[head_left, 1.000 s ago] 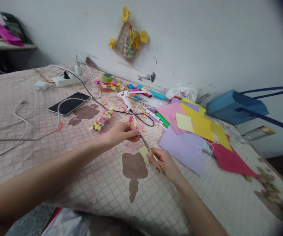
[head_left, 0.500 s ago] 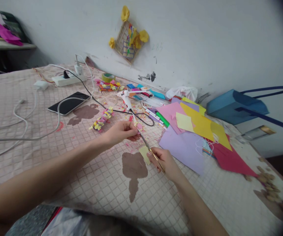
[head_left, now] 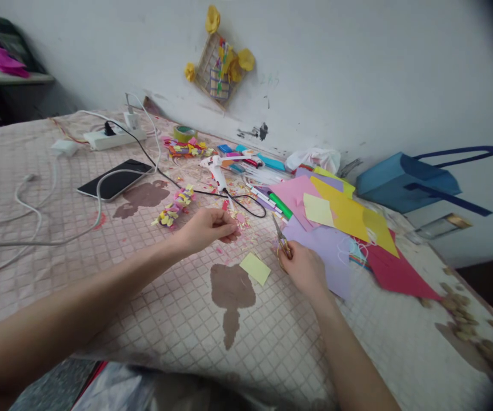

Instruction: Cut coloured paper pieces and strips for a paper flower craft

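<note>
My left hand [head_left: 207, 229] hovers over the checked pink bedsheet [head_left: 160, 297], its fingertips pinched together. Anything held there is hidden from view. Small pink paper scraps [head_left: 240, 217] lie just beyond those fingers. My right hand [head_left: 304, 269] grips small gold-handled scissors [head_left: 283, 242], their blades pointing up and away, over a lilac paper sheet [head_left: 315, 242]. Between my hands, a yellow paper square [head_left: 255, 269] lies on the bedsheet, touching neither hand.
Behind my hands are a white glue gun [head_left: 216, 173] with a black cord, a strip of paper flowers [head_left: 173, 207], and markers [head_left: 269, 199]. A smartphone [head_left: 113, 179] and power strip [head_left: 115, 138] sit left. Coloured paper sheets spread right.
My right hand has carried the scissors away from my left hand, to the right and onto the lilac sheet, uncovering the yellow square. The view has shifted slightly.
</note>
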### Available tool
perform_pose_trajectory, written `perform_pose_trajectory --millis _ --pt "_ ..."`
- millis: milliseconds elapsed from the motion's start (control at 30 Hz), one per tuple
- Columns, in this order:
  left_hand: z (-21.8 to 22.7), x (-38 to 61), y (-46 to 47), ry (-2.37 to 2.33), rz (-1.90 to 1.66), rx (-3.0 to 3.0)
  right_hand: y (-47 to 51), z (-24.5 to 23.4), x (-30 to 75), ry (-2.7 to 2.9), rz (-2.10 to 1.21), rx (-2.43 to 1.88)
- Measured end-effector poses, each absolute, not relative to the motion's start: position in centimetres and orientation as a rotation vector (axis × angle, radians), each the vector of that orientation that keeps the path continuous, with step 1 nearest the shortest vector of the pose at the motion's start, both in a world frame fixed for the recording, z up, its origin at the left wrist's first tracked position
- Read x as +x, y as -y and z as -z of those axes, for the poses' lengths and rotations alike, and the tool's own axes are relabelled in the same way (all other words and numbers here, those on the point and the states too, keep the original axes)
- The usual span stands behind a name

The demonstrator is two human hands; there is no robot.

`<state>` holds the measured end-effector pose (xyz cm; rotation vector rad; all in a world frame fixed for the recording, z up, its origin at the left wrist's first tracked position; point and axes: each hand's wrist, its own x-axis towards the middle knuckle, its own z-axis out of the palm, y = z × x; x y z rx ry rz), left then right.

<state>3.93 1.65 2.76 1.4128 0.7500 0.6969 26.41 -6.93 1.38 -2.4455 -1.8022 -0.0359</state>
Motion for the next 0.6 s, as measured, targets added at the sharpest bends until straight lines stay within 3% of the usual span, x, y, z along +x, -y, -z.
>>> perform_pose_trajectory --millis 267,433,600 --pt "-2.1 4.2 -1.0 -0.729 -0.559 1.418 7.3 -0.9 27.4 1.823 0.011 -2.292" --pt "-2.1 4.4 -0.5 -0.697 -0.528 1.407 7.5 -1.2 26.7 1.757 0.116 -1.979" --pt "-2.1 4.8 0.4 -0.656 -0.512 1.52 8.3 -2.0 23.1 1.732 -0.536 -1.538"
